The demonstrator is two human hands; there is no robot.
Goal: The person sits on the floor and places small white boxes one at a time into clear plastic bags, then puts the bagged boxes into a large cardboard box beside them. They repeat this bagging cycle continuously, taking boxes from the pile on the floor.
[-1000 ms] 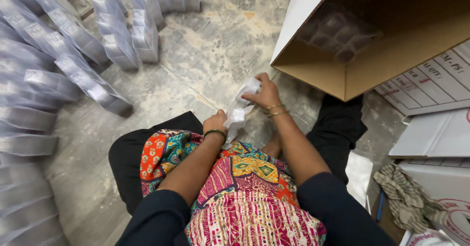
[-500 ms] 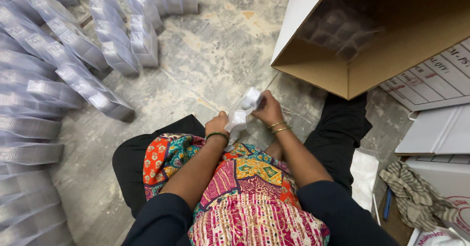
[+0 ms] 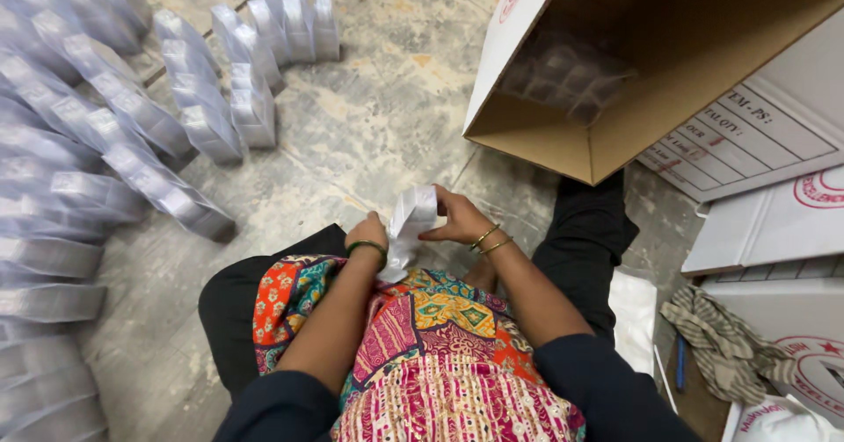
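Grey concrete floor (image 3: pixel 378 134) fills the frame's middle, bare between the knees and the carton. Nearest, at lower centre, the left hand (image 3: pixel 367 233) and right hand (image 3: pixel 453 221) both clasp a small white packet (image 3: pixel 409 227), held just above the patterned lap. Farther out, rows of clear wrapped packs (image 3: pixel 132 134) crowd the left edge and upper left, leaving an open strip of floor. At upper right, an open cardboard box (image 3: pixel 615 108) lies tipped on its side, with flat white cartons (image 3: pixel 774 222) beside it.

Dark sleeves, green bangle (image 3: pixel 367 248), gold bangles (image 3: pixel 489 239), multicoloured patterned tunic (image 3: pixel 440 354).
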